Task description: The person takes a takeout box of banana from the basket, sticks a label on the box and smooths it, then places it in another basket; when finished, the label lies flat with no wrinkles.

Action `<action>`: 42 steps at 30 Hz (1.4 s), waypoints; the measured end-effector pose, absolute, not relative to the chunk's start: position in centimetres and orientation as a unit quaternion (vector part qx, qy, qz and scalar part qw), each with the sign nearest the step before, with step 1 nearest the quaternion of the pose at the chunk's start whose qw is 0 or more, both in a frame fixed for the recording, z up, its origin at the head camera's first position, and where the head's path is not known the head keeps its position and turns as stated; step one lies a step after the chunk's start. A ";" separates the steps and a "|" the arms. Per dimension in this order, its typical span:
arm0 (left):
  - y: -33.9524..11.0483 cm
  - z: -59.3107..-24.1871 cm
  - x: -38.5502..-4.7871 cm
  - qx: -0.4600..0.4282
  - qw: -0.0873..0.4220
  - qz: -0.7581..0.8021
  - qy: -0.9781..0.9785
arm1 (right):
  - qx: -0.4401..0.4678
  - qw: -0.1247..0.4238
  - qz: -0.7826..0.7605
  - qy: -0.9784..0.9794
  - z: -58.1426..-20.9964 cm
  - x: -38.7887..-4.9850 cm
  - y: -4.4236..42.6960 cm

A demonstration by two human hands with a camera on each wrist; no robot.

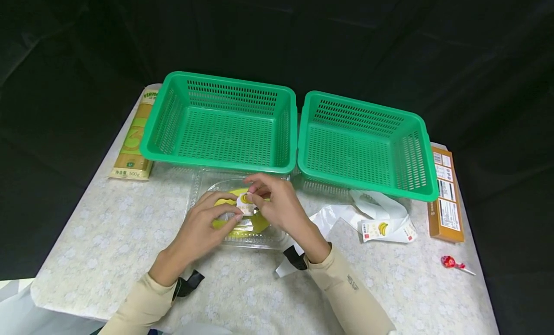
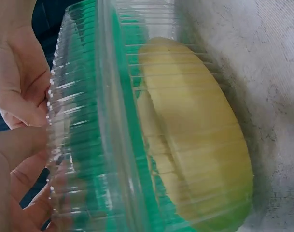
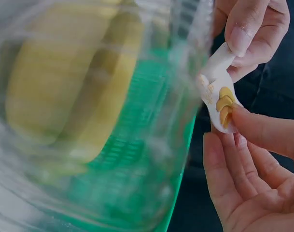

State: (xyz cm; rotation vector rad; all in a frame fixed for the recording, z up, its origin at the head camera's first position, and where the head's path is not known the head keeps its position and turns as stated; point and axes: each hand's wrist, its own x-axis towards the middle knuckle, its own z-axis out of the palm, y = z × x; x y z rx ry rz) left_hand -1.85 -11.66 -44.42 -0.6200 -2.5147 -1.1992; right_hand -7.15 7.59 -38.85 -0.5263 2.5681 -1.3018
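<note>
Left hand (image 1: 207,217) and right hand (image 1: 277,203), each pinching one small white label (image 1: 245,209) with a yellow printed motif between thumb and fingers. The label therefore lies between the two grips, right of the left hand and left of the right; it runs bent from one set of fingertips to the other, and neither hand is the nearer. Beneath is a clear, lidded container (image 1: 259,241); whether the label touches its lid cannot be told. Through the ribbed plastic shows an elongated yellow fruit (image 2: 200,135), its long axis masked by the hands in the head view. To the right, closer to the right hand, lies a curled white strip (image 1: 387,230) with a banana print. On the far side stand a left green basket (image 1: 229,135) and a right green basket (image 1: 350,155), flanked by a yellow packet (image 1: 134,142) at left and an orange box (image 1: 450,200) at right; a red lollipop (image 1: 448,261) lies on the box's near side, upon the pale patterned tablecloth (image 1: 242,291)
</note>
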 end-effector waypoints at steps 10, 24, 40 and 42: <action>-11.6 -44.9 -2.2 -0.203 0.159 -0.383 -0.887 | -0.168 0.119 -0.422 0.883 -39.9 -9.0 6.8; -11.9 -44.6 -2.4 -0.192 0.129 -0.365 -0.902 | -0.163 0.124 -0.395 0.896 -41.0 -9.8 6.0; -12.1 -44.6 -2.2 -0.204 0.107 -0.374 -0.899 | -0.190 0.109 -0.371 0.902 -41.5 -9.7 5.7; -12.1 -44.7 -2.1 -0.209 0.105 -0.373 -0.898 | -0.196 0.104 -0.363 0.905 -41.8 -9.6 5.8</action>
